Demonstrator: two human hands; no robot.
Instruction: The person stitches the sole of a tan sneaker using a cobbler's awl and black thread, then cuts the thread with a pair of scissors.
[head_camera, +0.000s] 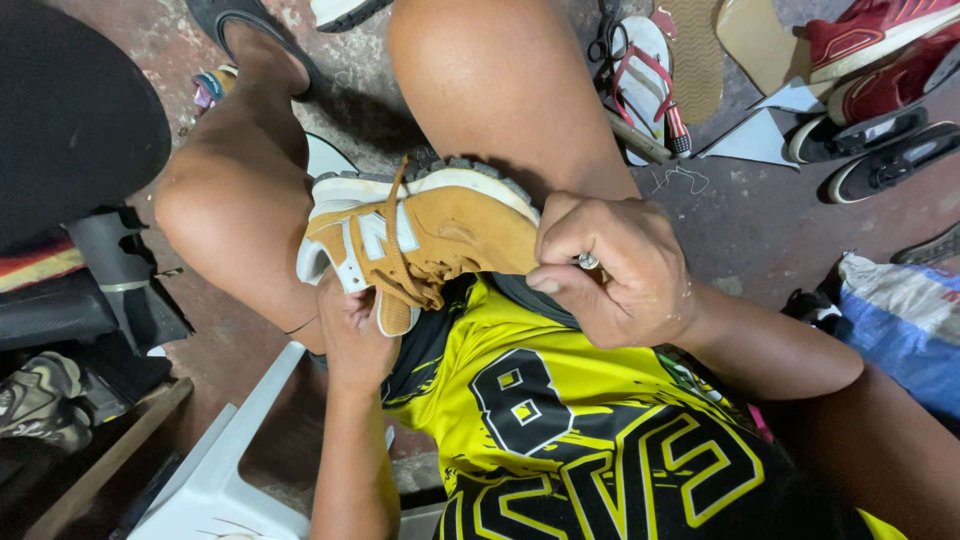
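I see a tan suede sneaker with white side panels, a white midsole and tan laces, lying on its side across my lap between my bare knees, and I take it as my landmark. My left hand sits under the sneaker at its tongue end, fingers curled up around the underside to support it; I cannot tell exactly how tightly it grips, since the shoe hides most of the fingers. My right hand is closed into a fist against the heel end of the sneaker, thumb pressed along the suede, and a small metal tool shows between its fingers, too little of it visible to say what kind. Below the sneaker is my yellow and black jersey. Beyond the sneaker, past my right knee, a red-strapped flip-flop lies on the concrete floor, with loose shoe soles just beside it. Further to the right of the sneaker lie red sneakers and dark shoes, and near them a blue and white sack. To the lower left of the sneaker stands a white plastic stool, with a worn grey shoe well to its left.
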